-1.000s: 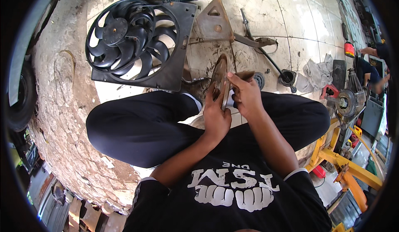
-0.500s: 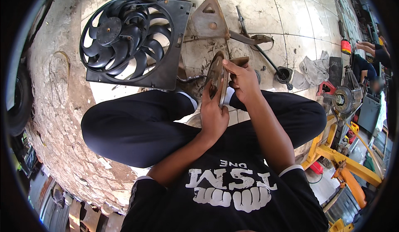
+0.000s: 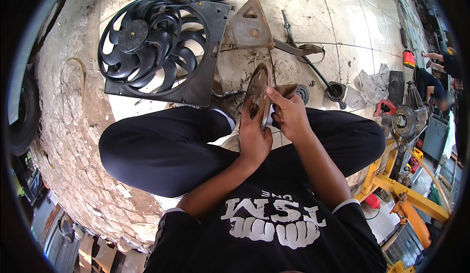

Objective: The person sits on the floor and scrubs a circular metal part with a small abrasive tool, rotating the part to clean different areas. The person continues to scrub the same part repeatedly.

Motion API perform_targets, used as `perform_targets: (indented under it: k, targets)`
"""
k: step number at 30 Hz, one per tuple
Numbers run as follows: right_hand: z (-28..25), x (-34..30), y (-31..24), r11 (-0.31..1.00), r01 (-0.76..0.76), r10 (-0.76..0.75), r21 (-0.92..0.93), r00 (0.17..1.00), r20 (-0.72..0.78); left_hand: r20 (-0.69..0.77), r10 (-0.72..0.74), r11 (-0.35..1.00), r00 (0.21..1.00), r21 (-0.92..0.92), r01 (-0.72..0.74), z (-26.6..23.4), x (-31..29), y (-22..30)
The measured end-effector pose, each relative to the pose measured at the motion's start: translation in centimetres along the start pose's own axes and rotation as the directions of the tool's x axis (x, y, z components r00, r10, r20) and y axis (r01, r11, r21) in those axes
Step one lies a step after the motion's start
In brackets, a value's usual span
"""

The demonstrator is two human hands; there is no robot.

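Note:
I sit cross-legged on a tiled floor. My left hand (image 3: pixel 253 138) grips the near edge of a rusty round metal disc (image 3: pixel 257 88) held upright on edge between my knees. My right hand (image 3: pixel 290 114) presses a small brown folded piece, like sandpaper (image 3: pixel 285 90), against the disc's right face, thumb on the disc's rim. The far face of the disc is hidden.
A black radiator fan in its square shroud (image 3: pixel 161 48) lies ahead left. A rusty triangular bracket (image 3: pixel 250 24), a long rod with a round foot (image 3: pixel 313 67) and a grey rag (image 3: pixel 368 88) lie ahead. Yellow stands (image 3: pixel 401 194) and a person (image 3: pixel 440 77) are at right.
My right hand slid a little toward me along the disc's face, then back; the disc stays upright in my left hand. The view shifted slightly.

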State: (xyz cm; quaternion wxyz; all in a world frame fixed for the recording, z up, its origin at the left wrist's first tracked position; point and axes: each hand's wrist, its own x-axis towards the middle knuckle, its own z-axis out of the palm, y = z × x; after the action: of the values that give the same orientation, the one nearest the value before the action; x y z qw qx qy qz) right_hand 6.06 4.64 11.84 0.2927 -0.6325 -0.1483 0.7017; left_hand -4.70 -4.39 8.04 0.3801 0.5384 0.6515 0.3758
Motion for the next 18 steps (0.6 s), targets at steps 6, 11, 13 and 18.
perform_targets:
  k: [6,11,13,18]
  targets:
    - [-0.1,3.2,-1.0,0.995,0.086,-0.09,-0.056,0.993,-0.073,0.031,0.001,1.0,1.0,-0.001,-0.001,-0.3,0.1,0.6]
    - [-0.3,0.3,-0.3,0.995,0.044,-0.044,-0.093,0.999,0.003,-0.006,0.045,0.997,0.999,0.06,-0.045,0.1,-0.5,-0.1]
    - [-0.5,2.2,-0.8,0.986,0.142,-0.14,-0.09,0.99,0.025,0.013,0.018,1.0,1.0,0.015,-0.018,-0.1,0.0,0.4]
    - [-0.8,1.9,-0.1,0.991,0.125,-0.125,-0.038,0.992,-0.014,0.012,0.035,0.997,0.999,0.066,-0.036,0.1,-0.4,-0.1]
